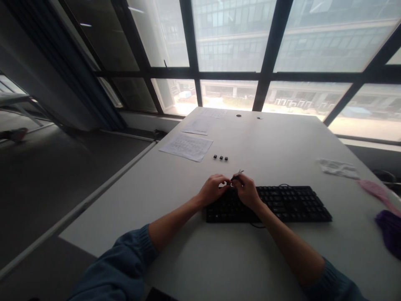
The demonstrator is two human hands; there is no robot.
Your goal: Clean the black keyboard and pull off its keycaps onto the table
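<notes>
A black keyboard (291, 204) lies on the white table, with both my hands over its left part. My left hand (213, 189) is at its upper left edge, thumb and fingers pinched near a small dark piece too small to make out. Close beside it, my right hand (247, 190) is closed on a small tool (238, 174) with a dark body and a light metallic end pointing up. Beyond the hands, three small black keycaps (221, 158) sit in a row on the table.
Printed sheets (188, 146) lie at the table's back left. A white cloth (338, 168), a pink item (376, 190) and a purple item (390, 232) are at the right. A dark object (158, 295) shows at the bottom edge. Windows (232, 37) stand behind the table.
</notes>
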